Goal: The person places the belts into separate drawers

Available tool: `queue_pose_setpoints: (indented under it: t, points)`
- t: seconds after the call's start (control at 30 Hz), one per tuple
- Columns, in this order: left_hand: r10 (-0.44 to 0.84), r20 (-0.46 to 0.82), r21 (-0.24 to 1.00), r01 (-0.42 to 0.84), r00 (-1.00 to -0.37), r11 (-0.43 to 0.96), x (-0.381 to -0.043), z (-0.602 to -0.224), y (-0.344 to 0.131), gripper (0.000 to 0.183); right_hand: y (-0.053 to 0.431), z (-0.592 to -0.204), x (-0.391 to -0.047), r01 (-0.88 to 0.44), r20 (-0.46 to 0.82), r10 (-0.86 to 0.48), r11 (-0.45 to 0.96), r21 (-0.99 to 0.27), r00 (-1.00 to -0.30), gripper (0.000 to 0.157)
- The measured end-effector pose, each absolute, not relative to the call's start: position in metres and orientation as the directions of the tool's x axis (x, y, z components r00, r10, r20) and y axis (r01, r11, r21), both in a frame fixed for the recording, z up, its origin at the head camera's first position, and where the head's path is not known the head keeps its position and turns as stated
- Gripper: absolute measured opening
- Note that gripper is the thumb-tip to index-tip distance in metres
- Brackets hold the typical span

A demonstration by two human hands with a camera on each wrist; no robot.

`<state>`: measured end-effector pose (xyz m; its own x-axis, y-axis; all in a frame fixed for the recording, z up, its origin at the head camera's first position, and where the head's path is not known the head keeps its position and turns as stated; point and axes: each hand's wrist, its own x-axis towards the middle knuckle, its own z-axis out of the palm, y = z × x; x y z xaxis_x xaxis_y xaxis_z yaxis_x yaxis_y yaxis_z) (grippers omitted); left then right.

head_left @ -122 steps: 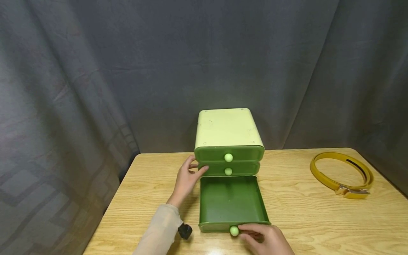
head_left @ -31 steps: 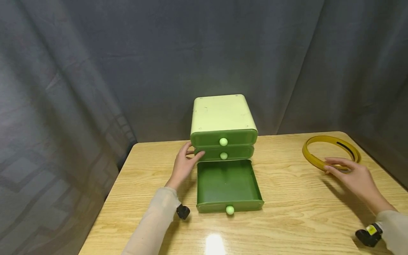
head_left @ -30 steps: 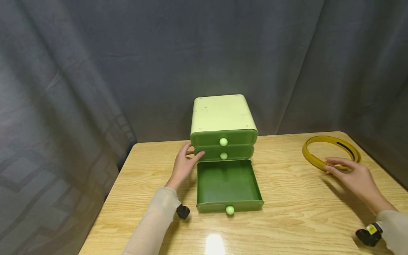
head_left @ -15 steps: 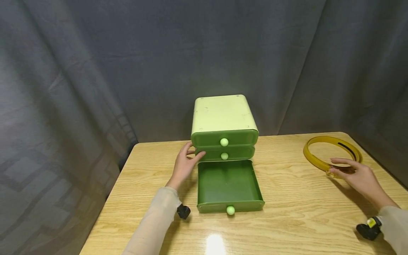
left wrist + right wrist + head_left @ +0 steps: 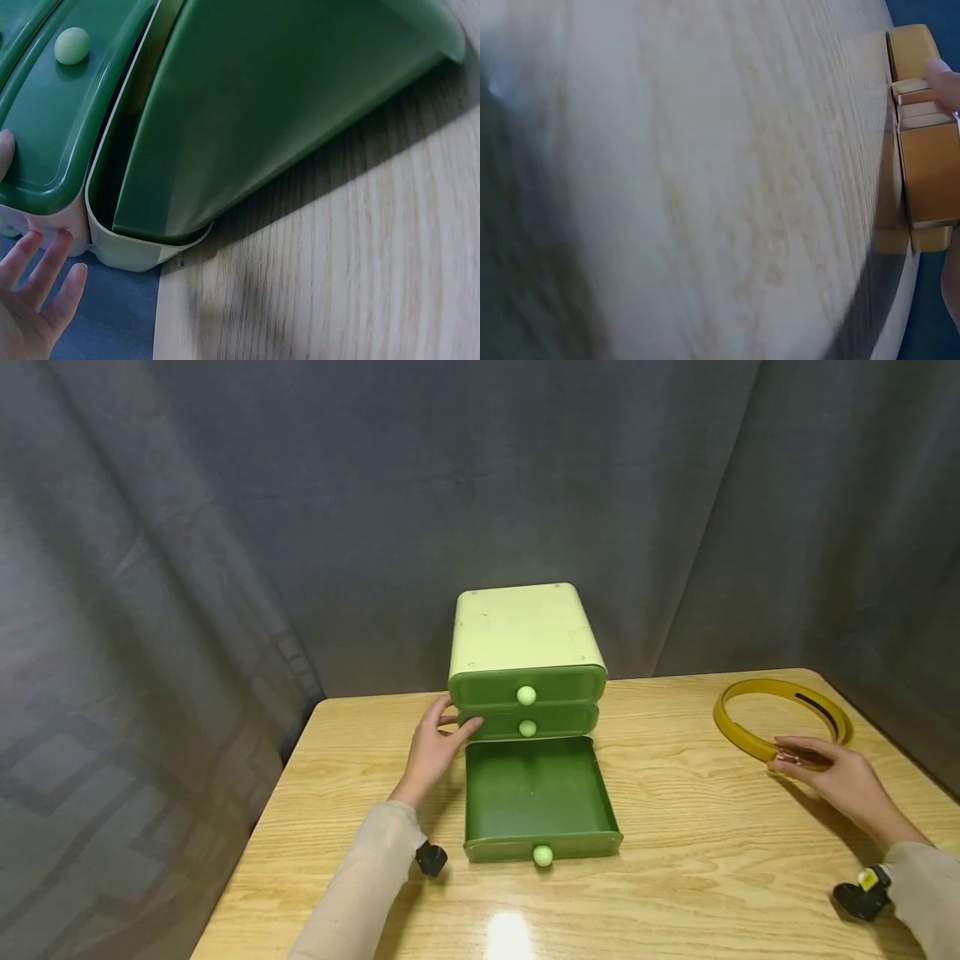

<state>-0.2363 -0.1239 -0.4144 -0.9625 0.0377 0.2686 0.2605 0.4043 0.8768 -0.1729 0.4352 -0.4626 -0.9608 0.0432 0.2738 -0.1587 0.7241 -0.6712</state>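
A small drawer cabinet (image 5: 525, 631) with a pale yellow-green top stands in the middle of the table. Its bottom green drawer (image 5: 534, 789) is pulled out and holds nothing. At the cabinet's left corner rests my left hand (image 5: 430, 758), its thumb on the middle drawer front (image 5: 566, 720). In the left wrist view, the spread fingertips (image 5: 56, 244) touch the cabinet's side. On the right lies a coiled yellow belt (image 5: 733, 733). My right hand (image 5: 851, 781) pinches it at the near side by the buckle, which the fingers partly hide. The right wrist view shows the thumb (image 5: 945, 82) against the belt.
The wooden table (image 5: 690, 827) ends at a dark grey curtain (image 5: 390, 568) behind and at the sides. Round pale green knobs (image 5: 542, 856) stick out from the drawer fronts. Black wrist cameras (image 5: 431, 858) hang under both sleeves.
My right hand has left the bottom drawer's knob and moved right to the belt, where its fingers have closed in at the buckle. The left hand stays at the cabinet. The head view shifted slightly.
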Motion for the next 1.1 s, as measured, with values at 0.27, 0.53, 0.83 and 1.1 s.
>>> queue_pose_setpoints:
  t: [0.27,0.53,0.83,1.1]
  points:
    - [0.035,0.265,0.876,0.256,-0.964,0.408,-0.236,-0.415,-0.123,0.047,0.435,-0.471,-0.177,-0.178,0.309,0.007,0.805,-0.566,-0.951,0.054]
    - [0.032,0.278,0.872,0.266,-0.96,0.41,-0.236,-0.415,-0.124,0.047,0.434,-0.474,-0.184,-0.198,0.353,0.002,0.826,-0.527,-0.935,0.047]
    - [0.037,0.282,0.874,0.273,-0.959,0.402,-0.238,-0.415,-0.122,0.048,0.434,-0.471,-0.185,-0.185,0.347,0.007,0.837,-0.516,-0.938,0.049]
    - [0.027,0.257,0.88,0.245,-0.966,0.407,-0.236,-0.415,-0.122,0.047,0.432,-0.47,-0.187,-0.235,0.344,-0.065,0.845,-0.48,-0.937,0.046]
